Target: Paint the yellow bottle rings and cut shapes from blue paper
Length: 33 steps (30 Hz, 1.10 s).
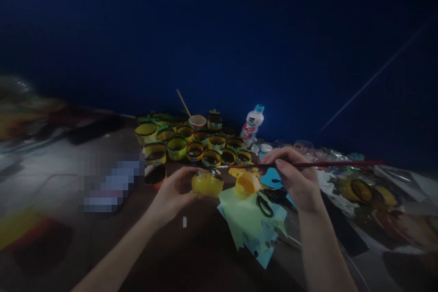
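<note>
Forearms first, both coming up from six o'clock over the dark table (pixel 191 255). Left hand (pixel 174 191) was wrapped around a small yellow cup (pixel 207 184), fingers curled behind and under it, holding it low near the middle of the view. At the cup's twelve o'clock stood a cluster of painted cups (pixel 191 143), yellow and green, with a paper cup (pixel 197 122) and its stick at the back. Just beside the held cup, at its three o'clock, a second yellow cup (pixel 247 184) lay tilted on a pale green sheet (pixel 249 221), with black scissors (pixel 268 200) at its five o'clock. Right hand (pixel 296 182) pinched a paintbrush (pixel 328 164) between thumb and fingers, its red handle running off to three o'clock. The bristle end reached towards nine o'clock at the held cup's rim; whether it touched, I could not tell. A white bottle (pixel 252 125) stood at that hand's eleven o'clock.
</note>
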Each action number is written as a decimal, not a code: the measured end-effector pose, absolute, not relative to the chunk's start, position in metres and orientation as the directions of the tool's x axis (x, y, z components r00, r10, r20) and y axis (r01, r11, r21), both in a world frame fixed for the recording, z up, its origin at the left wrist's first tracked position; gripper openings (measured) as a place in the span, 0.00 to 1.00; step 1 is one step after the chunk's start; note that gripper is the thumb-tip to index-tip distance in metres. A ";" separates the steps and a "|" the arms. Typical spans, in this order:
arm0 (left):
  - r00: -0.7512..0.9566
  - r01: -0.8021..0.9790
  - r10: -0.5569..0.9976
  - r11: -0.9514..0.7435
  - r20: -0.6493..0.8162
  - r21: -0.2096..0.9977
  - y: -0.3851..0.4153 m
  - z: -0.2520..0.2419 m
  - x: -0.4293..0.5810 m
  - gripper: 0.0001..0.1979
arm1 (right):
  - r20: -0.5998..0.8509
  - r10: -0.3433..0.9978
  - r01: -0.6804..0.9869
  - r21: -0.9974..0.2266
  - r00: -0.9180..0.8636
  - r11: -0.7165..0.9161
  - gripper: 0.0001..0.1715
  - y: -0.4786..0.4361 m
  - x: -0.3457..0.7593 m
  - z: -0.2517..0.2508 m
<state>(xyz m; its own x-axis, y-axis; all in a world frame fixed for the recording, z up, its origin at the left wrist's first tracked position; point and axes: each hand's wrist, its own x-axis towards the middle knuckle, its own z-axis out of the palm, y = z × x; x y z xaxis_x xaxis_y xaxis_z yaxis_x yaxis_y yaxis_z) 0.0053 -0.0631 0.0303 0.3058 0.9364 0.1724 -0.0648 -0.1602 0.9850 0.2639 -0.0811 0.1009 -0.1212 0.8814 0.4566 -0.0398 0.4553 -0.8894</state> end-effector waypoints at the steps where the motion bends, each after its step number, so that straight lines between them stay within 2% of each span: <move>1: 0.312 -0.053 0.933 -0.170 0.178 0.984 -0.063 0.031 0.006 0.20 | 0.481 0.871 -0.050 -0.877 -0.099 0.479 0.08 -0.081 0.264 0.101; 3: 0.320 -0.012 0.930 -0.190 0.184 0.982 -0.064 0.031 0.006 0.20 | 0.513 0.853 -0.070 -0.858 -0.097 0.508 0.08 -0.082 0.263 0.101; 6: 0.309 0.045 0.931 -0.217 0.193 0.975 -0.065 0.032 0.007 0.20 | 0.485 0.860 -0.065 -0.874 -0.156 0.481 0.08 -0.084 0.258 0.102; 12: 0.340 -0.009 0.920 -0.204 0.195 0.979 -0.067 0.035 0.008 0.19 | 0.401 0.887 -0.049 -0.915 -0.231 0.401 0.08 -0.086 0.254 0.104; 26: 0.346 -0.037 0.916 -0.201 0.202 0.979 -0.071 0.039 0.010 0.18 | 0.392 0.888 -0.064 -0.919 -0.240 0.388 0.07 -0.083 0.264 0.102; 33: 0.362 -0.008 0.913 -0.196 0.186 0.981 -0.072 0.038 0.010 0.18 | 0.329 0.919 -0.018 -0.943 -0.218 0.334 0.07 -0.085 0.268 0.106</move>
